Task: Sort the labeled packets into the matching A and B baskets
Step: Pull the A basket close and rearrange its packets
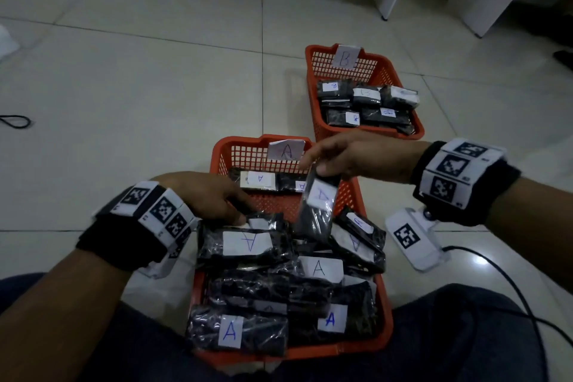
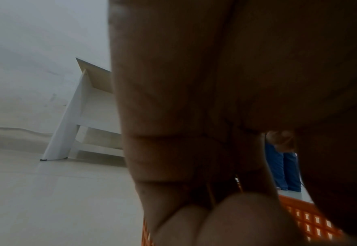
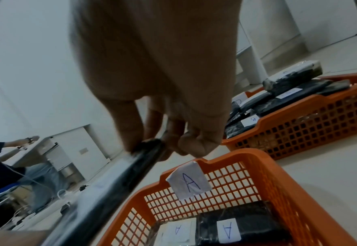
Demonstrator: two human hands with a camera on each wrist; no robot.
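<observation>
Orange plastic mesh makes up all three baskets. The B basket (image 1: 313, 71), upper right of centre in the head view, holds five or so black packets with white labels, several readable as B. The A basket (image 1: 223, 158), mid-frame, shows two A-labelled packets lying flat against its far wall. The source basket (image 1: 386, 329), at the bottom centre between the person's knees, is heaped: I count about eight packets with a label showing, nearly all reading A, and more lie half hidden beneath, so the true number cannot be told.

In the right hand (image 1: 356, 158), pinched by its top edge between thumb and fingers, hangs one packet (image 1: 314, 211) marked A, just over the near rim of the A basket; the right wrist view shows that same pinch above the basket's paper A tag (image 3: 189, 181). The left hand (image 1: 210, 198) reaches onto the top of the heap with its fingers bent on a packet (image 1: 263, 222) there, but whether it grips or only touches I cannot tell, and the left wrist view shows only palm and curled fingers.

By my judgement the sorting is well under half done: the B side looks nearly served, and most A packets still wait in the heap.
</observation>
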